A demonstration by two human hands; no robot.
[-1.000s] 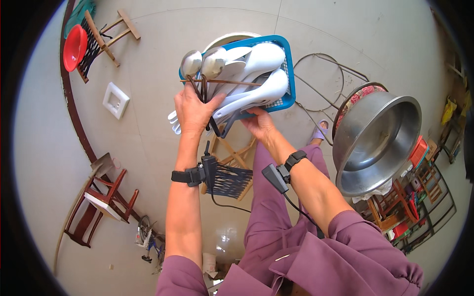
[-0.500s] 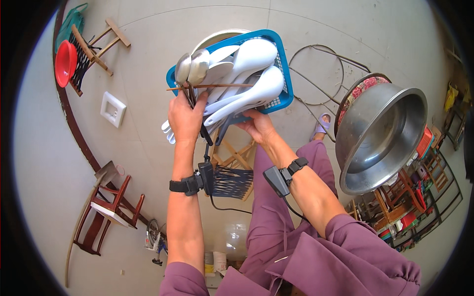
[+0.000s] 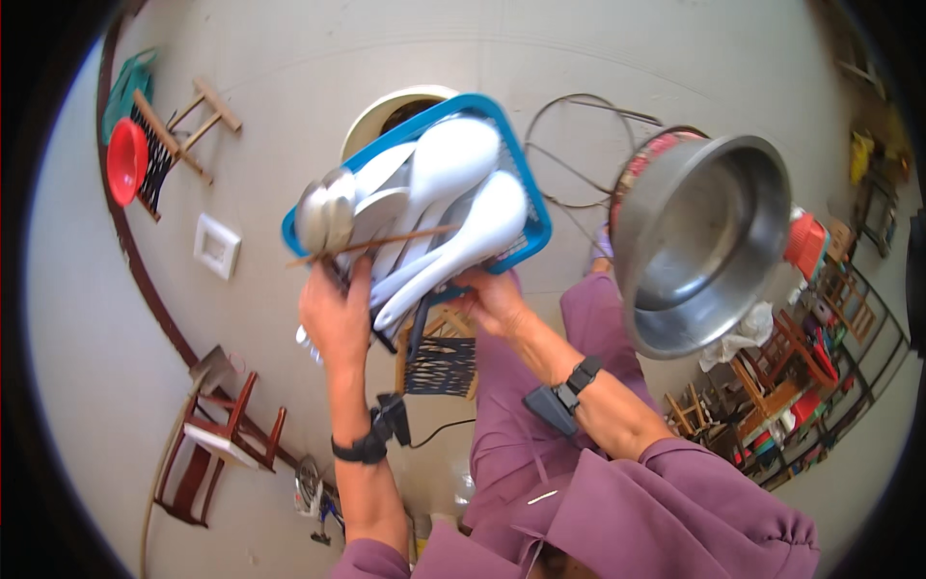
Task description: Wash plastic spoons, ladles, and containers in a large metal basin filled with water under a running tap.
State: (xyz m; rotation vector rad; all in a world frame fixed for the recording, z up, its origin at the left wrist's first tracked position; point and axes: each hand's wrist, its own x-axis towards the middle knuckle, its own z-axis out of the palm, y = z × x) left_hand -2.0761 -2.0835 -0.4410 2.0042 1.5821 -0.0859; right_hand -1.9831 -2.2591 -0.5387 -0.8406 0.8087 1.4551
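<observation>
A blue plastic basket (image 3: 537, 232) is held up in front of me, tilted, full of utensils. Several white ladles and spoons (image 3: 453, 159) lie in it with their handles toward me. My left hand (image 3: 336, 314) is closed round the handles of metal spoons (image 3: 326, 210) at the basket's left near corner. A thin brown chopstick (image 3: 410, 236) lies across the utensils just above that hand. My right hand (image 3: 492, 299) grips the basket's near side from below, its fingertips partly hidden. Dark handles stick out between my hands.
Behind the basket stands a cream bucket (image 3: 362, 130), its inside dark. To the right, a big steel basin (image 3: 709, 246) rests on a round stand with floral cloth. A folding stool (image 3: 439, 362) is below my hands. Farther left are a red basin (image 3: 126, 162) and an overturned wooden chair (image 3: 227, 434).
The basket, with both hands on it, has come closer to me and slightly left. More of the cream bucket shows behind it. The view has shifted as well.
</observation>
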